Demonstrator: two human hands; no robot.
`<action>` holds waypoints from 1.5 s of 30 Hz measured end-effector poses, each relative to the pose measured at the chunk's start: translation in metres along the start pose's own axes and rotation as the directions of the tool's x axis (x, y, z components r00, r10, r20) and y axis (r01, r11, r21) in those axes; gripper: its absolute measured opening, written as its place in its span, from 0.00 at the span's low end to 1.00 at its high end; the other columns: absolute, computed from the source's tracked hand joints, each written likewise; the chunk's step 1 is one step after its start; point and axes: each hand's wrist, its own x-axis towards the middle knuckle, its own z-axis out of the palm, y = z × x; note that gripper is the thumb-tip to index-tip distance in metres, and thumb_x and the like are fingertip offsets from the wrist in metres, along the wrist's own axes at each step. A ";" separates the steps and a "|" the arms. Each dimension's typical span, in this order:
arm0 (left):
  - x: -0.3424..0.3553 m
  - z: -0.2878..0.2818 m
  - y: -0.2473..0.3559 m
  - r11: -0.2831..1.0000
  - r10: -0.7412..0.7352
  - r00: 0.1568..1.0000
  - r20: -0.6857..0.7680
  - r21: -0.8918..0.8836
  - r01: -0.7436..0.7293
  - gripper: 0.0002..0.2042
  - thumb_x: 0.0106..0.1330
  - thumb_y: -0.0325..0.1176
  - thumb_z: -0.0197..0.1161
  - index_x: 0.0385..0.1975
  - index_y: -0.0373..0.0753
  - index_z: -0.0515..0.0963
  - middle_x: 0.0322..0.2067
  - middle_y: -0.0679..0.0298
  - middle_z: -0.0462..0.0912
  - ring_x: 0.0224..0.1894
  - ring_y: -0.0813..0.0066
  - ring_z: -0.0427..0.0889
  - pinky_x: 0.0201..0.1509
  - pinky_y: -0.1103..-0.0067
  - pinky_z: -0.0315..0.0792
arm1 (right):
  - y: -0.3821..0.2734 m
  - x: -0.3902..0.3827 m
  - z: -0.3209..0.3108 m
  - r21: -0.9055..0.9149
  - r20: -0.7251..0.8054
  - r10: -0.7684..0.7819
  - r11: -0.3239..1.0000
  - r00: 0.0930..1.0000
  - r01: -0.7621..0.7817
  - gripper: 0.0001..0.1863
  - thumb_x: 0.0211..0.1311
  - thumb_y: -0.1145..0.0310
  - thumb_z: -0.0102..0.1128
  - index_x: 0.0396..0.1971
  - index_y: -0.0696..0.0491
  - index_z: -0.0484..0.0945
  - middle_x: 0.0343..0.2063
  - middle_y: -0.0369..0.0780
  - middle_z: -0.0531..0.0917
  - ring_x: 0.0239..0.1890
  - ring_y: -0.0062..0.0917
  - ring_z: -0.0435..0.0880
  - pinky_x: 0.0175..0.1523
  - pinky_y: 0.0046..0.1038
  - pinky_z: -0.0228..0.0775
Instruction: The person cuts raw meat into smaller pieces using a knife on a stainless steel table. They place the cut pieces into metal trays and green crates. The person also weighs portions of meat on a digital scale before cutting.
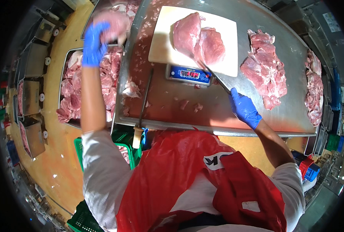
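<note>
My left hand (94, 43), in a blue glove, is closed on a piece of raw meat (116, 24) over the trays at the left; the meat is blurred by motion. In my blue-gloved right hand (244, 108) is a knife (220, 82), its blade pointing up and left. The blade's tip reaches the lower edge of two large pieces of meat (198, 38) lying on a white cutting board (162, 36). A blue digital scale (188, 74) shows at the board's near edge, partly beneath it.
Meat fills a metal tray (65, 65) at the left. A sharpening steel (143, 106) lies over the steel table's (172, 100) front edge. More meat (265, 69) is piled right of the board, with another row (314, 89) at the far right. Green crates (79, 149) stand below.
</note>
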 end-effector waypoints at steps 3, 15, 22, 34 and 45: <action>0.113 -0.095 0.021 0.992 0.126 0.992 -0.015 0.025 -0.125 0.13 0.68 0.38 0.62 0.48 0.39 0.78 0.43 0.63 0.81 0.49 0.72 0.79 0.53 0.72 0.77 | -0.028 0.018 0.007 0.190 -0.175 0.017 0.982 0.984 0.017 0.09 0.71 0.68 0.50 0.42 0.56 0.64 0.21 0.54 0.79 0.24 0.56 0.78 0.27 0.51 0.67; 0.058 0.151 -0.165 0.994 -0.094 0.920 0.381 0.086 0.066 0.21 0.69 0.47 0.56 0.52 0.36 0.75 0.40 0.64 0.81 0.39 0.69 0.79 0.48 0.75 0.75 | 0.028 -0.006 0.027 0.703 -0.314 0.521 0.690 0.794 -0.175 0.10 0.76 0.64 0.47 0.36 0.54 0.70 0.15 0.33 0.72 0.14 0.15 0.70 0.18 0.23 0.63; -0.034 0.290 -0.121 0.024 0.152 0.818 0.555 0.825 -0.564 0.23 0.61 0.53 0.64 0.51 0.47 0.81 0.59 0.47 0.73 0.57 0.47 0.73 0.54 0.59 0.72 | 0.038 0.011 0.024 0.804 -0.317 0.575 0.585 0.754 -0.107 0.10 0.75 0.64 0.48 0.37 0.55 0.69 0.15 0.35 0.74 0.15 0.17 0.73 0.20 0.25 0.65; 0.020 0.229 -0.121 0.264 0.053 0.731 0.680 0.697 -0.667 0.30 0.58 0.45 0.70 0.55 0.29 0.75 0.50 0.51 0.82 0.52 0.58 0.80 0.61 0.70 0.71 | 0.028 0.076 0.000 0.812 -0.393 0.448 0.578 0.803 0.076 0.12 0.75 0.61 0.49 0.35 0.54 0.66 0.18 0.34 0.72 0.16 0.15 0.72 0.20 0.22 0.65; 0.059 0.212 -0.060 0.230 0.240 0.759 0.605 0.724 -0.650 0.17 0.69 0.41 0.57 0.47 0.33 0.80 0.48 0.49 0.82 0.52 0.56 0.81 0.57 0.70 0.73 | 0.041 0.057 -0.019 0.866 -0.353 0.529 0.498 0.772 0.054 0.09 0.74 0.64 0.48 0.37 0.55 0.68 0.19 0.35 0.74 0.16 0.17 0.74 0.21 0.23 0.68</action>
